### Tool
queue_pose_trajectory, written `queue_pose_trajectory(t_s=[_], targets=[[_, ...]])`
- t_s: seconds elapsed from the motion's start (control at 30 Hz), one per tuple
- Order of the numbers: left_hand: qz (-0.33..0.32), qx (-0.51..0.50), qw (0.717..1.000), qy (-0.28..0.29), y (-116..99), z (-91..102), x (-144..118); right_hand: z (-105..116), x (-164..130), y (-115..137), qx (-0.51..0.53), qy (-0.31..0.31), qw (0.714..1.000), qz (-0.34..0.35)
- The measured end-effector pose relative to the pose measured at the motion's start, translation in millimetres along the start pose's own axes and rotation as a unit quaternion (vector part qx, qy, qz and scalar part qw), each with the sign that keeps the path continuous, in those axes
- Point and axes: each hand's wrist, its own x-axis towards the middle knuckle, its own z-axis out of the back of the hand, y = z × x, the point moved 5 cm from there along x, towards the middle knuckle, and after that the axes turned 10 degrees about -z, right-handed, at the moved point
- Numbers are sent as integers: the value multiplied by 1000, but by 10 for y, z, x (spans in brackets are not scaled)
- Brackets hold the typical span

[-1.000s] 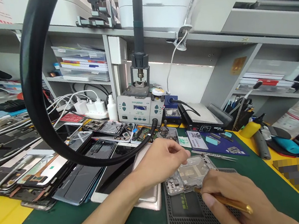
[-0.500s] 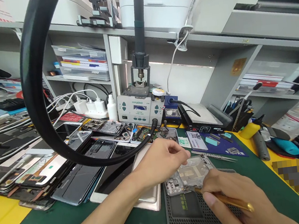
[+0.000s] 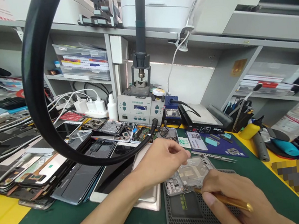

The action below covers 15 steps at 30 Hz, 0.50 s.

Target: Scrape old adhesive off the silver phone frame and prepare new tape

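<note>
A bare phone frame (image 3: 191,175) is steadied near the middle of the desk (image 3: 69,216) by the left hand (image 3: 161,159) — fingers closed on its far edge. A brass-handled tool (image 3: 222,199) is pinched in the right hand (image 3: 230,193), tip at the frame's near edge. Pens and tools are held in a black holder (image 3: 241,115) far right.

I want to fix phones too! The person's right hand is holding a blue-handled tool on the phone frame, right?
Not quite. In the head view the right hand holds a gold-handled tool, not a blue one. Its tip does sit on the phone frame, which the left hand steadies.
</note>
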Motion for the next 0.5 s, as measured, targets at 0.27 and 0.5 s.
queue_pose_trajectory(t_s=[0.27, 0.5], targets=[[1, -3, 1000, 3, 10, -4, -2, 5, 24, 26, 9, -12, 1000, -4], [7, -10, 1000, 0, 15, -12, 7, 43, 21, 13, 38, -8, 999, -25]])
